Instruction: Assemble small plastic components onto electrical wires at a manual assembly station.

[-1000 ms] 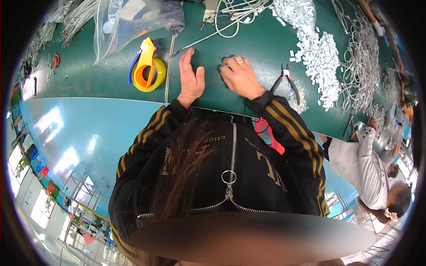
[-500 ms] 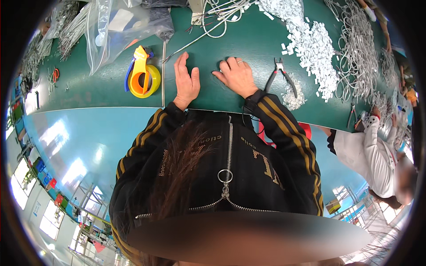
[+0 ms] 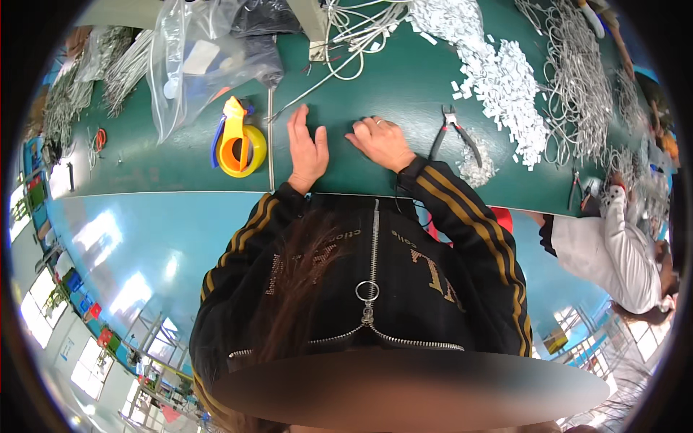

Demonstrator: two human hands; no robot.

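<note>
Left hand [image 3: 307, 148]: yours, palm down, laid flat, fingers straight and close together, pointing away from you; thumb spread out to the side.
Left wrist: straight, in line with the forearm.
Left forearm: in a black sleeve with gold stripes, coming up from your chest, elbow bent and tucked near your body.
Right hand [image 3: 381, 142]: yours, palm down, knuckles raised, fingers curled loosely with tips pressed down; a ring shows on one finger.
Right wrist: bent slightly, the hand angled toward your left.
Right forearm: same striped black sleeve, running down and outward to your right shoulder.
Spacing: your hands lie near each other, not touching.
Grasp: neither hand holds anything.
</note>
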